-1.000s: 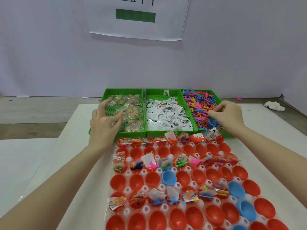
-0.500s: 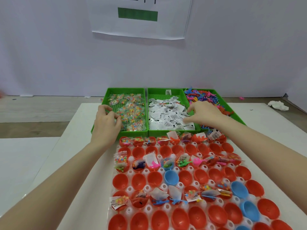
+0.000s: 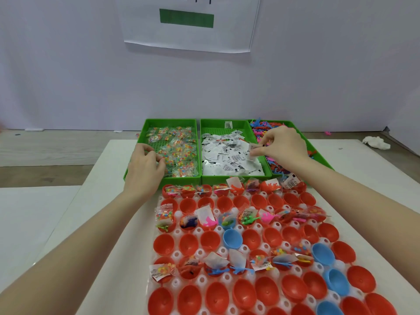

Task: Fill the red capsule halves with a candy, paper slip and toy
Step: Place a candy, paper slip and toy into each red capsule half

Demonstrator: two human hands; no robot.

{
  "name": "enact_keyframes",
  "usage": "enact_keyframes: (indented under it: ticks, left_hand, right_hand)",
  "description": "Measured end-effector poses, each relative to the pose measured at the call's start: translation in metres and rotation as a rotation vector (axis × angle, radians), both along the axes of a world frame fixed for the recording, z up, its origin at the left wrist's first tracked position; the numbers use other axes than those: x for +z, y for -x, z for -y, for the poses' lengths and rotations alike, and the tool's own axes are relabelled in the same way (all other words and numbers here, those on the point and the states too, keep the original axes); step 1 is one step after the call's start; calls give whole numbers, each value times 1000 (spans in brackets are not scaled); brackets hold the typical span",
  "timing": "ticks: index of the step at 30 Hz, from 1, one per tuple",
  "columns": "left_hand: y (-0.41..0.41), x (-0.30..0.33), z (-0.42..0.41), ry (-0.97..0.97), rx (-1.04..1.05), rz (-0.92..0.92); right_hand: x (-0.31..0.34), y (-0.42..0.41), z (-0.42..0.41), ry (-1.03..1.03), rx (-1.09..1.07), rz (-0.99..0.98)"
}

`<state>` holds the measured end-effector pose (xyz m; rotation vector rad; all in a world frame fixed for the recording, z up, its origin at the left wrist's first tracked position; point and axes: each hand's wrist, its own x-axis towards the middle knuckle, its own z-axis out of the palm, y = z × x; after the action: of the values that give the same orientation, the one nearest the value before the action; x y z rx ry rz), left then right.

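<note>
**Pick slip and candy, both hands at the trays**

Your right hand (image 3: 284, 147) pinches one paper slip (image 3: 253, 149) between thumb and fingertips, lifted just off the pile in the middle green tray (image 3: 223, 123). Your left hand (image 3: 145, 161) has fingers curled onto the candy packets (image 3: 179, 153) in the left tray (image 3: 169, 121); looks like a pinch on one packet, but can't tell for sure, fingertips hide it. Toys (image 3: 263, 130) sit in the tray under and behind your right wrist.

The red capsule halves (image 3: 163, 244) lie in the white holder (image 3: 197, 253) below both wrists, nearer you. Some rows are already filled; the row just under the filled top row looks empty.

Tips: check you have one slip only, they stick together. Same for candy, shake off extras over the tray. Bring each piece straight down to an empty red half, skip the blue halves (image 3: 231, 238). Push the slip in flat so it doesn't spring out.
</note>
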<state>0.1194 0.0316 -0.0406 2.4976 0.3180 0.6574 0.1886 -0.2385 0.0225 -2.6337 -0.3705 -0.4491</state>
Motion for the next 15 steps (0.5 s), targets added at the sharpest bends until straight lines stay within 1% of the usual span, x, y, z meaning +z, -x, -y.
enact_keyframes:
  ticks: [4, 8, 9, 11, 12, 13, 15]
  left_hand:
    - [0, -1, 0, -7, 3, -3]
    - [-1, -1, -1, -6, -8, 5]
    - [-1, -1, -2, 16, -10, 26]
    - [3, 4, -1, 128, 11, 91]
    - [6, 9, 0, 223, 31, 120]
    - [9, 15, 1, 339, 47, 145]
    - [20, 29, 7, 567, 47, 177]
  right_hand:
    - [0, 4, 0, -147, 19, -100]
    - [7, 15, -3, -545, 18, -259]
    - [11, 21, -3, -617, 28, -313]
    - [18, 35, -1, -687, 74, -430]
    - [22, 43, 1, -698, 117, -471]
    - [27, 54, 3, -694, 175, -492]
    - [37, 79, 7, -669, 301, -473]
